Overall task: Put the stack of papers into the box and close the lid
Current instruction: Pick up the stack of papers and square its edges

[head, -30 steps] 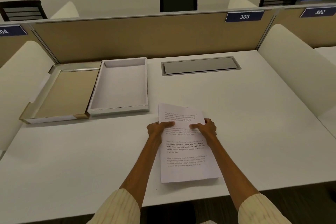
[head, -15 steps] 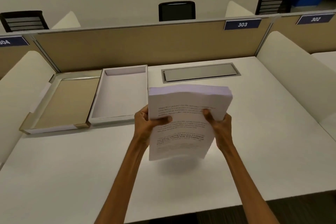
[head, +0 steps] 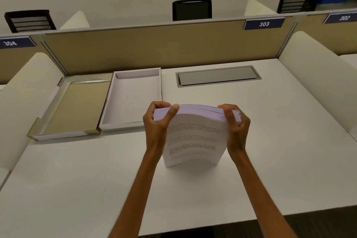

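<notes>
Two hands: left hand (head: 157, 121) and right hand (head: 234, 121) pinching paper stack (head: 195, 137) upright on desk (head: 270, 150)
Box (head: 133, 98): open, beyond left hand
Lid (head: 71, 108): farther left

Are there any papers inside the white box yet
No, the white box is empty; both hands hold the stack of papers upright on the desk.

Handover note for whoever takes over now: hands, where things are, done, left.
Left hand and right hand: each shut on a top corner of the stack of papers.
Stack: upright on its lower edge on the desk, bowed.
Box: open, empty, left of the stack. Lid: lying inside-up, left of the box.
Done: stack gripped.
Left: lay stack in box, fit lid.
</notes>
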A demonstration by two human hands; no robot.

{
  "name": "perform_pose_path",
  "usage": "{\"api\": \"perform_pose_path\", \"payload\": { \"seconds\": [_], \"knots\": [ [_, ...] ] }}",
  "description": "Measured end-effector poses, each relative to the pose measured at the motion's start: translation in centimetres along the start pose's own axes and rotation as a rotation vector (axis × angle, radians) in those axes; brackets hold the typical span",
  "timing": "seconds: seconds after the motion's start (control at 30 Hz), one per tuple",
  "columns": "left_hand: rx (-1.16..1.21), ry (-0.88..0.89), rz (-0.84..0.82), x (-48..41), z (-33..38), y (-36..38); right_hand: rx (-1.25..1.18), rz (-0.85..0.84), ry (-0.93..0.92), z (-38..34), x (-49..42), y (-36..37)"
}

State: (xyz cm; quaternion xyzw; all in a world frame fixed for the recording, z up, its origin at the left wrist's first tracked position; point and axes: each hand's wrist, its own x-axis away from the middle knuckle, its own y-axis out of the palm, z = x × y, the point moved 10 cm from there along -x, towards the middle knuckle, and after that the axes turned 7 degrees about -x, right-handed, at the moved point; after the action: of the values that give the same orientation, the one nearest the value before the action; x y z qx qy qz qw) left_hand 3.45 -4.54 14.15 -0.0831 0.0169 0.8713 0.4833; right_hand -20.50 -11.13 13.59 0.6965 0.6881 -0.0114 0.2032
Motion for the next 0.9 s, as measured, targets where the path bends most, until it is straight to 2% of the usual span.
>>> {"api": "perform_pose_path", "payload": {
  "seconds": [0.13, 0.3, 0.4, 0.5, 0.7, 0.9],
  "knots": [
    [-0.022, 0.004, 0.038, -0.3, -0.3, 0.1, 0.047, 0.045, 0.026, 0.0, -0.7, -0.1],
    [0.011, 0.051, -0.009, -0.4, -1.7, 0.0, 0.0, -0.071, -0.019, -0.1, -0.7, 0.3],
    [0.026, -0.057, -0.123, 0.6, -5.7, 0.6, 0.041, -0.166, 0.087, 2.8, 0.6, 0.0],
    [-0.004, -0.145, -0.138, 1.6, -8.9, 0.7, 0.073, -0.172, 0.234, 6.3, 1.7, -0.6],
    [-0.023, -0.136, -0.129, 0.7, -8.4, 0.9, 0.022, -0.178, 0.234, 5.7, 0.5, 0.1],
    [-0.05, -0.105, -0.095, 1.5, -9.6, -0.5, 0.085, -0.169, 0.316, 8.8, 2.5, -0.5]
  ]
}}
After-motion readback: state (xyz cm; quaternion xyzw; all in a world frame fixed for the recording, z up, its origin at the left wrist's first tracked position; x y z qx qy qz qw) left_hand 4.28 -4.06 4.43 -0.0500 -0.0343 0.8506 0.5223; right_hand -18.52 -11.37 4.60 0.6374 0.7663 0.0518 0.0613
